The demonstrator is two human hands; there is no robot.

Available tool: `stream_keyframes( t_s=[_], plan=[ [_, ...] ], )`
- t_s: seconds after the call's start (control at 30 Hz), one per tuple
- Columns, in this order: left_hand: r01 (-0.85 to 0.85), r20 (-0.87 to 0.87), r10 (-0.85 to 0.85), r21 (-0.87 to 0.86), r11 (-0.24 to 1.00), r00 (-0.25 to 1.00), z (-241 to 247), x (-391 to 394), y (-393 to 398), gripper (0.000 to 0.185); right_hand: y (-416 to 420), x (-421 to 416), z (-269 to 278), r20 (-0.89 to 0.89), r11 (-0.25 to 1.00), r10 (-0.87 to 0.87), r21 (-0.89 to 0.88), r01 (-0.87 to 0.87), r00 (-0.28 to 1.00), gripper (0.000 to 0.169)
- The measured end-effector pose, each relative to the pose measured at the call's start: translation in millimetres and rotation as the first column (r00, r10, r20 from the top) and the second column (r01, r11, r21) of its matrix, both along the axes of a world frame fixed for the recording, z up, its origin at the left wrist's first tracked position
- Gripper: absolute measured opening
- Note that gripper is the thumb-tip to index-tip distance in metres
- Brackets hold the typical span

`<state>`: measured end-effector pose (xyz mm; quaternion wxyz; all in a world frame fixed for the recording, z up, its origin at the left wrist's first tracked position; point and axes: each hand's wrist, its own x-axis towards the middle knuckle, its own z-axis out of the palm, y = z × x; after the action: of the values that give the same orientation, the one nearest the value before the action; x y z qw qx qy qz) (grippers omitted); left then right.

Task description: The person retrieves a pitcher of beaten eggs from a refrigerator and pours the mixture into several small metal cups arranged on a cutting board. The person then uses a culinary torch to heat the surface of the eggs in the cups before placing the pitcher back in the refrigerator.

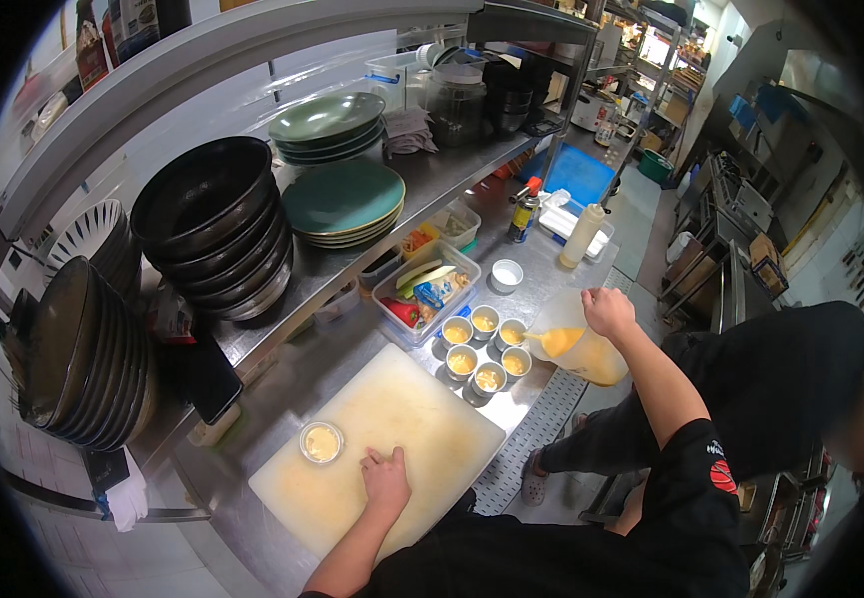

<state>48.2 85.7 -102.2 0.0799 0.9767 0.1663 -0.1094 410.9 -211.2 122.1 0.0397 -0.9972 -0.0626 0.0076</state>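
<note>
My right hand [610, 312] grips a translucent plastic pitcher [562, 306], tilted to the left with yellow liquid, which looks like beaten egg, inside. Its spout is over a small metal cup [512, 334], and a thin stream appears to run into it. Several similar cups, such as this near one [489, 380], stand grouped on the steel counter with yellow liquid and pale pieces in them. My left hand [385, 478] rests on a white cutting board [402, 396], holding nothing, thumb and fingers apart. Left of it sits a small clear tub [321, 442] with pale yellow contents.
Behind the cups are a plastic container of vegetables [426, 291], a white ramekin [506, 276], a torch on a gas can [524, 211] and a squeeze bottle [583, 235]. Stacked black bowls [211, 232] and green plates [343, 198] fill the shelf. Another person [761, 374] stands at right.
</note>
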Motion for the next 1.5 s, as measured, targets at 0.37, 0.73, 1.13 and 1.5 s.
stream_keyframes(
  t_s=[0.37,0.73,1.13,1.5],
  plan=[
    [-0.017,-0.02,0.015,-0.123,0.992,1.0,20,4,-1,0.047,-6,-1,1,0.03,1.0,-0.009,-0.002,0.009,0.999,0.042],
    [-0.021,-0.031,0.017,-0.134,0.991,0.999,20,4,0,0.046,-3,-2,4,0.03,1.0,-0.001,0.004,0.001,1.0,0.042],
    [-0.02,-0.028,0.017,-0.131,0.991,0.999,23,4,0,0.049,0,-2,2,0.027,1.0,-0.002,0.016,0.002,1.0,0.042],
    [-0.016,0.01,0.017,-0.12,0.993,1.0,19,3,-1,0.048,-26,33,-14,-0.07,0.97,-0.042,0.235,0.057,0.997,0.046]
  ],
)
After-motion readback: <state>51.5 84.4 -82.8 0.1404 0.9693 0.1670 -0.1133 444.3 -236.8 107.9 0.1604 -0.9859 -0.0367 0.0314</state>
